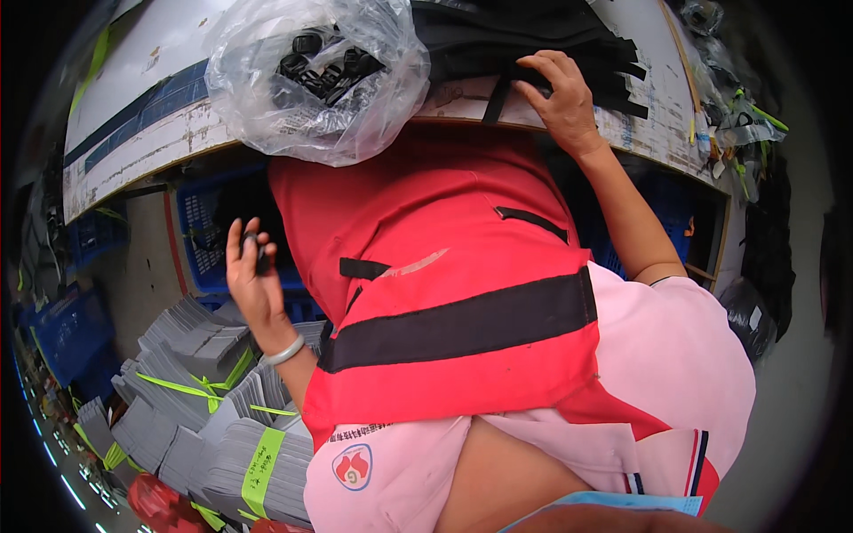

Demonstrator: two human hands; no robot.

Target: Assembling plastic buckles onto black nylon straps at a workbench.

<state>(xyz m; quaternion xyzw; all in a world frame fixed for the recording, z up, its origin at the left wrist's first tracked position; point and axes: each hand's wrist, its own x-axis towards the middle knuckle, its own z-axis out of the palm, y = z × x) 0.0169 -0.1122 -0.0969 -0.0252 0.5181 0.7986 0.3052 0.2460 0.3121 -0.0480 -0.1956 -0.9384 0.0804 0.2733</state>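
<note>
My left hand (255,282) is raised beside the red apron, its fingers curled round a small black plastic buckle (261,255), mostly hidden by them. Above the table's near edge my right hand (562,99) pinches a black strap (498,100), whose end hangs over that edge. Behind that hand lies a pile of black straps (524,31) with their ends pointing right. Left of the pile, a clear plastic bag (391,111) stands open, with several black buckles (329,67) inside.
The worn white table (147,147) spans the far side. Below it are blue crates (200,235). Bundles of grey strips (240,462) tied with bright green bands stand at my lower left. Plastic wrap (746,133) hangs at the table's right end.
</note>
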